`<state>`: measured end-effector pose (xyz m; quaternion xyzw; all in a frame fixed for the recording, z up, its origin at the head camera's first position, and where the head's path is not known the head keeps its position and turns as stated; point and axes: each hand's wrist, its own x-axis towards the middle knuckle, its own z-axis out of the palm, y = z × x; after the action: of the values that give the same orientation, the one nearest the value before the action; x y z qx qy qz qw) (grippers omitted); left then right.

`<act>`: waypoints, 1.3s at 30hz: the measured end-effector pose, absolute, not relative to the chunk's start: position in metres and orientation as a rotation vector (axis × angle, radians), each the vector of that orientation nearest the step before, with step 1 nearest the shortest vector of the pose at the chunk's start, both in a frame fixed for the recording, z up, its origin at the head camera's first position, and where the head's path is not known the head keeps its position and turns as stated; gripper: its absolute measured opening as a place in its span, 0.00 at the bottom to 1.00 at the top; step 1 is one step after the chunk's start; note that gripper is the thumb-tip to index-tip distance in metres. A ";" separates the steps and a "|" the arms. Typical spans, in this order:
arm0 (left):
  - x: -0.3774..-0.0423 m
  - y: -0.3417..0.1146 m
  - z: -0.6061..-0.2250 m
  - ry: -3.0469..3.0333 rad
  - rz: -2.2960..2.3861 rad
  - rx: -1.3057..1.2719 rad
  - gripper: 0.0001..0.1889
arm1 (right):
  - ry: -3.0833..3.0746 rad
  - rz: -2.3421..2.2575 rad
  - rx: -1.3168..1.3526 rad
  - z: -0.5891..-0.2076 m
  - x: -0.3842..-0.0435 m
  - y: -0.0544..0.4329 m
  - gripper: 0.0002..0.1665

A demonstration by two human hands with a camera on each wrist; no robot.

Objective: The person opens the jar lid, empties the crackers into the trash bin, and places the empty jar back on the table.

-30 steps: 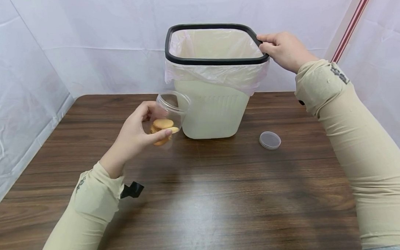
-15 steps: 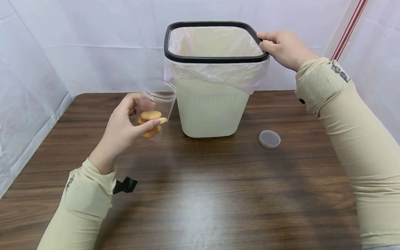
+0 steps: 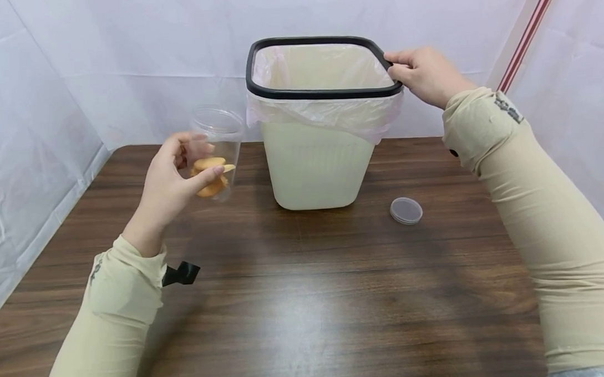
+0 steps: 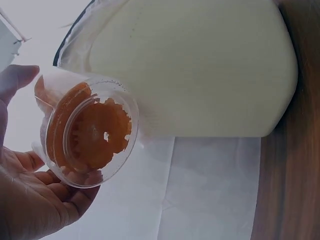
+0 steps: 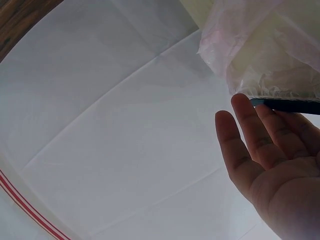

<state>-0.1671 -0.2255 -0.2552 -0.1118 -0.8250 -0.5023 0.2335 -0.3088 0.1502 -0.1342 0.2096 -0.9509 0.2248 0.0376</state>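
Observation:
My left hand (image 3: 167,182) grips a clear plastic jar (image 3: 225,147) without its lid, held above the table to the left of the bin. Several round golden cookies (image 3: 210,163) lie in its lower part, and the left wrist view looks at them through the jar's base (image 4: 97,135). At the back stands a pale trash can (image 3: 318,166), lined with a thin pinkish bag (image 3: 324,111) folded over its top. My right hand (image 3: 428,76) pinches the black rim (image 3: 323,93) at its right side; in the right wrist view the other fingers (image 5: 257,132) extend past it.
A round clear lid (image 3: 406,210) lies on the brown wooden table (image 3: 305,288), right of the trash can. White sheeting (image 3: 143,66) hangs behind and to the left. A black strap end (image 3: 182,273) sticks out from the left sleeve.
My left hand has moved to the left and slightly up with the jar and cookies, away from the trash can. My right hand stays at the rim.

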 end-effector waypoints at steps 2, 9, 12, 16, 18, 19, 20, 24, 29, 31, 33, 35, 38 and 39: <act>-0.170 -0.228 -0.252 -2.279 -1.370 -0.278 0.27 | -2.918 0.700 0.644 -0.135 -0.309 0.150 0.31; -0.181 -0.236 -0.237 -2.318 -1.325 -0.257 0.29 | -2.918 0.705 0.640 -0.136 -0.309 0.149 0.31; -0.183 -0.239 -0.229 -2.347 -1.296 -0.247 0.30 | -2.920 0.706 0.643 -0.136 -0.310 0.149 0.31; -0.187 -0.242 -0.217 -2.385 -1.262 -0.222 0.31 | -2.922 0.716 0.642 -0.136 -0.311 0.148 0.32; -0.190 -0.244 -0.212 -2.403 -1.243 -0.219 0.32 | -2.921 0.706 0.642 -0.136 -0.312 0.147 0.32; -0.191 -0.245 -0.210 -2.413 -1.229 -0.214 0.32 | -2.919 0.701 0.644 -0.136 -0.312 0.147 0.32; -0.193 -0.245 -0.207 -2.419 -1.220 -0.212 0.32 | -2.917 0.694 0.646 -0.136 -0.312 0.146 0.32; -0.199 -0.248 -0.202 -2.441 -1.184 -0.193 0.32 | -2.915 0.671 0.643 -0.138 -0.313 0.145 0.31; -0.202 -0.248 -0.196 -2.477 -1.168 -0.156 0.34 | -2.916 0.660 0.642 -0.139 -0.314 0.143 0.31; -0.203 -0.247 -0.193 -2.491 -1.166 -0.150 0.34 | -2.911 0.676 0.649 -0.140 -0.315 0.143 0.31; -0.204 -0.247 -0.189 -2.504 -1.166 -0.149 0.35 | -2.909 0.691 0.658 -0.141 -0.315 0.142 0.31; -0.205 -0.247 -0.185 -2.512 -1.171 -0.147 0.35 | -2.909 0.700 0.664 -0.141 -0.316 0.142 0.31; -0.209 -0.248 -0.180 -2.528 -1.165 -0.154 0.35 | -2.906 0.708 0.667 -0.143 -0.317 0.141 0.31; -0.210 -0.248 -0.178 -2.534 -1.158 -0.153 0.35 | -2.903 0.709 0.667 -0.143 -0.317 0.141 0.31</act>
<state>-0.2100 -0.2480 -0.1781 -0.0541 -0.8941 -0.4088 0.1746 -0.3170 0.1409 -0.1428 0.2176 -0.9474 0.2313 0.0399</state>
